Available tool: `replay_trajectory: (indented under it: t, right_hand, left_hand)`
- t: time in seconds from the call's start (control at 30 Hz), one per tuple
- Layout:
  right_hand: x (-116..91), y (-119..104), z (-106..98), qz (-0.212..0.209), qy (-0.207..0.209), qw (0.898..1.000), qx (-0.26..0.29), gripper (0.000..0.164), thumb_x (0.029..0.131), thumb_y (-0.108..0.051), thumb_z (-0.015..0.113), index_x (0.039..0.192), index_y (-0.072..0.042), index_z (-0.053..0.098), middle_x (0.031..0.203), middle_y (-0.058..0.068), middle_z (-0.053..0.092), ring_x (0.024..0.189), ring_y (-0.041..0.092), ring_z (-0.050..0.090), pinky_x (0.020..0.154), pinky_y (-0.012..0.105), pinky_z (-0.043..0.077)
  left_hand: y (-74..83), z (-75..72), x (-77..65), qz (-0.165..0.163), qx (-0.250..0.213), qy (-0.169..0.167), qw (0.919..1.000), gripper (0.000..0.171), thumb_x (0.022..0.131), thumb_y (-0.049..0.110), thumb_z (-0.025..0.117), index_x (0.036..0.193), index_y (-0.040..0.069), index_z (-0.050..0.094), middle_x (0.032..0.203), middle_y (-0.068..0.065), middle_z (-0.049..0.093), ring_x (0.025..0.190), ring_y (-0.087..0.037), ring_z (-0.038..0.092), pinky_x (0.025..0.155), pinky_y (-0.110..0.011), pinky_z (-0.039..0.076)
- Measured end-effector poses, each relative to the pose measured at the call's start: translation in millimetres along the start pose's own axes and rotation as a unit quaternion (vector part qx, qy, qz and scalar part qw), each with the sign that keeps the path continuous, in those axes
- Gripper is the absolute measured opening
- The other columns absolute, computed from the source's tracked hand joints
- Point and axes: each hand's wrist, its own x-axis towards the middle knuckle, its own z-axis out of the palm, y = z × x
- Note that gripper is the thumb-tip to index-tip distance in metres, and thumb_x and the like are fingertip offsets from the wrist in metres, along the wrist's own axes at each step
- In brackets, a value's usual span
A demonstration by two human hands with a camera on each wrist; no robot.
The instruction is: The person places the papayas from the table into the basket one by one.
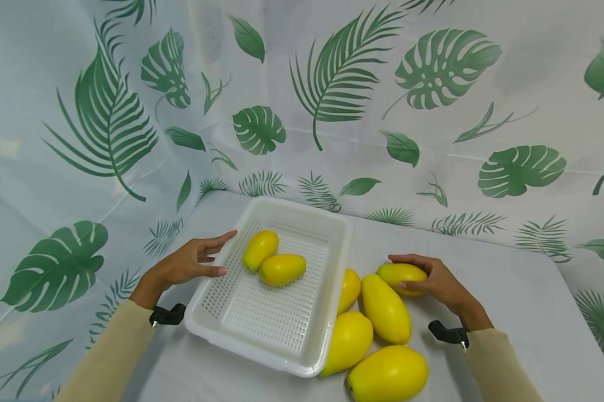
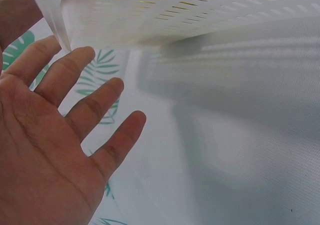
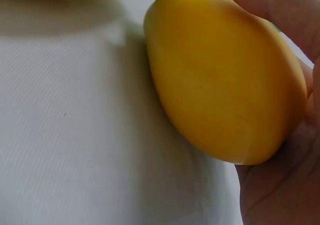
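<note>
A white plastic basket (image 1: 276,340) with slotted walls stands on the table, two yellow mangoes (image 1: 283,270) lying in it. My left hand (image 1: 181,262) is at its left rim, thumb and fingers loosely spread. In the left wrist view the straight fingers (image 2: 107,97) reach beneath the rim, palm in sight. To the right of the basket, my right hand (image 1: 437,279) grips a small yellow mango (image 1: 399,274) with a greenish tip, thumb on the near side and fingers over the far side. The right wrist view shows this mango (image 3: 225,80) against the palm, close over the cloth.
Several larger yellow fruits (image 1: 387,310) lie between the basket and my right hand, some right against the basket's right side. White cloth (image 1: 523,312) covers the table. Behind and to the left hangs a white curtain (image 1: 357,167) printed with green leaves.
</note>
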Motion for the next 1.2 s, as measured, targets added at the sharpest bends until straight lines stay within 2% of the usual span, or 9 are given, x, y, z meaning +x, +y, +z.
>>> replay_trajectory:
  t: [0.17,0.37,0.67,0.87,1.03,1.2]
  right_hand:
    - [-1.8,3.0,1.6,0.010,0.001,1.000,-0.004,0.060,0.095,-0.023,0.081,0.151,-0.017,0.060,0.155,0.009,0.061,0.121,0.009,0.062,0.099,0.018,0.050]
    - [-1.6,7.4,2.3,0.010,0.000,1.000,0.002,0.058,0.095,-0.023,0.080,0.150,-0.019,0.061,0.152,0.007,0.062,0.120,0.012,0.063,0.099,0.020,0.052]
    - [-0.9,9.6,3.1,0.009,-0.003,1.000,0.008,0.056,0.095,-0.022,0.081,0.148,-0.020,0.063,0.149,0.005,0.066,0.122,0.010,0.064,0.099,0.019,0.053]
    - [-0.9,5.4,0.0,-0.011,0.007,1.000,0.003,0.055,0.095,-0.020,0.081,0.147,-0.019,0.064,0.148,0.005,0.067,0.123,0.006,0.063,0.099,0.017,0.052]
    - [-0.2,-2.2,-3.0,-0.014,0.017,1.000,0.002,0.055,0.095,-0.019,0.081,0.147,-0.019,0.064,0.146,0.000,0.068,0.122,0.007,0.064,0.097,0.018,0.052]
    - [1.9,-9.0,-5.7,-0.022,0.024,0.999,0.005,0.054,0.095,-0.018,0.081,0.147,-0.018,0.064,0.146,0.001,0.068,0.120,0.009,0.065,0.096,0.019,0.052]
  left_hand:
    - [0.3,-0.2,0.4,-0.003,0.000,0.001,1.0000,0.086,0.097,0.015,0.078,0.168,0.032,0.032,0.173,-0.005,0.037,0.140,-0.047,0.059,0.102,-0.053,0.062]
    - [-3.2,-0.7,0.7,0.014,0.016,0.001,0.9998,0.085,0.098,0.016,0.077,0.169,0.027,0.032,0.173,-0.010,0.036,0.143,-0.049,0.055,0.108,-0.060,0.057]
    - [-3.1,0.6,1.5,0.006,0.001,-0.002,1.0000,0.085,0.098,0.016,0.077,0.169,0.028,0.032,0.173,-0.009,0.036,0.138,-0.049,0.060,0.098,-0.051,0.064]
    - [-1.0,1.4,1.1,-0.001,-0.024,-0.010,0.9997,0.086,0.098,0.013,0.076,0.169,0.028,0.030,0.174,-0.009,0.034,0.136,-0.051,0.061,0.091,-0.049,0.067]
    - [-2.1,0.9,0.9,0.000,-0.010,-0.004,0.9999,0.086,0.098,0.015,0.076,0.169,0.027,0.030,0.174,-0.009,0.034,0.137,-0.050,0.061,0.093,-0.049,0.066]
    - [-2.7,0.9,1.0,0.002,-0.004,-0.002,1.0000,0.085,0.098,0.014,0.076,0.169,0.027,0.030,0.174,-0.009,0.035,0.137,-0.050,0.060,0.096,-0.050,0.065]
